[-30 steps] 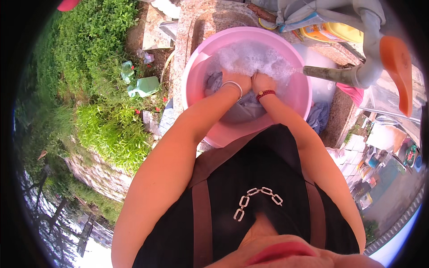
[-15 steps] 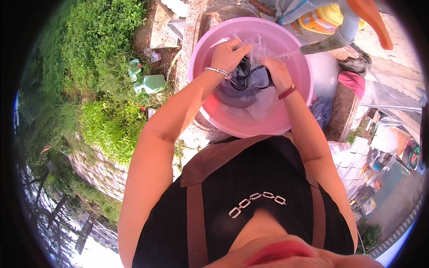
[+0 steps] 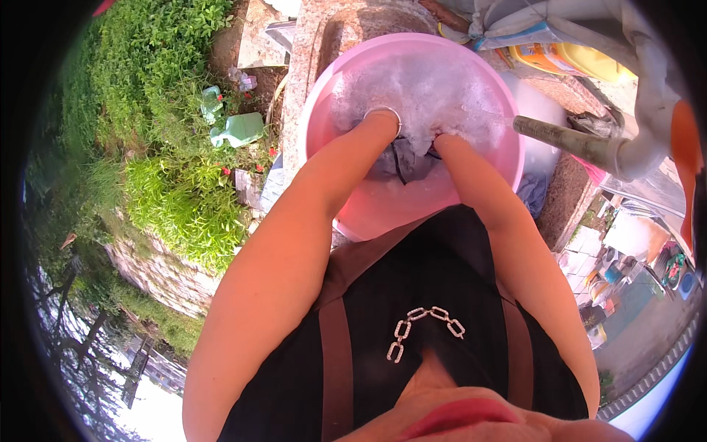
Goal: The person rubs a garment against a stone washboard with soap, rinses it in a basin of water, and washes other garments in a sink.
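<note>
A pink basin (image 3: 508, 173) holds soapy water with thick white foam (image 3: 442, 77) across its far half. A dark grey garment (image 3: 416, 168) with a black edge lies in the water between my forearms. My left hand (image 3: 392, 121) is sunk in the foam at the garment's far left side, with a silvery bracelet at the wrist. My right hand (image 3: 440, 140) is also under the water, at the garment's right side. Foam and water hide the fingers of both hands, so their grip does not show.
A grey pipe spout (image 3: 567, 140) with an orange handle (image 3: 685, 169) points at the basin's right rim. Dark blue cloth (image 3: 533, 193) lies right of the basin. A yellow container (image 3: 589, 60) stands at the far right. Green plastic bottles (image 3: 241, 130) lie among plants on the left.
Both hands have gone down from above the water into it, pushing the garment under. Foam has spread over the far half of the basin. The view has shifted, with the spout appearing farther right.
</note>
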{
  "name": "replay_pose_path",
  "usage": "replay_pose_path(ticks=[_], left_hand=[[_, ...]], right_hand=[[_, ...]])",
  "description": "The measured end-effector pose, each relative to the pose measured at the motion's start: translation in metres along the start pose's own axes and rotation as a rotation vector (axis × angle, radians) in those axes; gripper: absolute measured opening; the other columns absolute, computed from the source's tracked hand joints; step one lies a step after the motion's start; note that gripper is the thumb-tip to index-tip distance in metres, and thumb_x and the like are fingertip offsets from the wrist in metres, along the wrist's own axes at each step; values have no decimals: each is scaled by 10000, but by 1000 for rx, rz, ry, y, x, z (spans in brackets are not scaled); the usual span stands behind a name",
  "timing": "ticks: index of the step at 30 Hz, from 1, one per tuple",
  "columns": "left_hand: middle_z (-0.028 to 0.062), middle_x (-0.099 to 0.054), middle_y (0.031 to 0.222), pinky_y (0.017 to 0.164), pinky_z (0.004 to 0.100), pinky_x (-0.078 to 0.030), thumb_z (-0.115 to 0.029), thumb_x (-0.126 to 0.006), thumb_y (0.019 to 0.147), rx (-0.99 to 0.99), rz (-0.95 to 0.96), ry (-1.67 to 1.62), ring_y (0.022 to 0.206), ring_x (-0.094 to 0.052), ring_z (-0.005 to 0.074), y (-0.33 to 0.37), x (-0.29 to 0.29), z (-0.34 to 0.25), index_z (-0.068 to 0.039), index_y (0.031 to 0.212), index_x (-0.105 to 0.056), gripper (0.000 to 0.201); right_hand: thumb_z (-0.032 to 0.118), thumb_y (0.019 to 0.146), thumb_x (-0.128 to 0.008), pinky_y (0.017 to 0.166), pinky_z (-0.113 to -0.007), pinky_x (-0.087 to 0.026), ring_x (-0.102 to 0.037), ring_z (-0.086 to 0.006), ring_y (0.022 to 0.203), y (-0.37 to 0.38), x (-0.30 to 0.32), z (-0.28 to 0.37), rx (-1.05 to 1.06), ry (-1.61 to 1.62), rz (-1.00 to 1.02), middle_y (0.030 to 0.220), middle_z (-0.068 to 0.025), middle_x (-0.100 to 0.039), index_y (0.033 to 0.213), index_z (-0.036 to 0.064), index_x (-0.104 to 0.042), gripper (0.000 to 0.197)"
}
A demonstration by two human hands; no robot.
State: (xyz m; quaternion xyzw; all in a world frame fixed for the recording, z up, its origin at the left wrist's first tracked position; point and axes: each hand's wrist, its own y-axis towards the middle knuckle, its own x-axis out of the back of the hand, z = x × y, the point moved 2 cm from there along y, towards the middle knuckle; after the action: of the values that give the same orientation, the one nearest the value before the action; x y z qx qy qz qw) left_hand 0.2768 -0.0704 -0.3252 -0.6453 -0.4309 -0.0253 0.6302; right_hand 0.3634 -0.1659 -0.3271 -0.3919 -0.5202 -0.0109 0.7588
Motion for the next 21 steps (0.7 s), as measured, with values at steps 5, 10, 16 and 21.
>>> replay_pose_path(ticks=[5, 10, 16, 21], left_hand=[[190, -668, 1090, 887, 440, -489, -315, -582, 814, 88, -505, -249, 1008, -644, 331, -26, 26, -4, -72, 985, -721, 328], [216, -580, 1255, 953, 343, -441, -475, -618, 818, -141, -415, -783, 1161, -569, 245, -59, 76, -5, -13, 1188, -622, 592], [257, -464, 1306, 1013, 488, -372, -564, -628, 802, -237, -787, -349, 1218, -451, 432, -154, 45, 5, -8, 1312, -394, 790], [291, -447, 1274, 967, 600, -388, -415, -585, 867, 217, -377, -283, 1193, -437, 487, -109, 10, -36, -75, 1374, -337, 659]], right_hand=[[255, 888, -585, 849, -422, -507, -645, -323, 892, -2, 24, 6, 293, -159, -443, 990, -164, -672, 1086, 51, -647, 291], [206, 829, -668, 829, -389, -489, -645, -266, 913, 13, 52, -23, 40, 1301, -233, 1017, -153, -674, 1004, 6, -676, 265], [274, 740, -766, 859, -365, -472, -603, -285, 998, -108, 95, -23, 359, 1055, -39, 1141, -131, -621, 1112, -26, -610, 503], [365, 819, -652, 934, -380, -452, -509, -309, 1156, -106, 50, 25, 69, 2, -351, 1258, -145, -519, 1301, 37, -472, 610]])
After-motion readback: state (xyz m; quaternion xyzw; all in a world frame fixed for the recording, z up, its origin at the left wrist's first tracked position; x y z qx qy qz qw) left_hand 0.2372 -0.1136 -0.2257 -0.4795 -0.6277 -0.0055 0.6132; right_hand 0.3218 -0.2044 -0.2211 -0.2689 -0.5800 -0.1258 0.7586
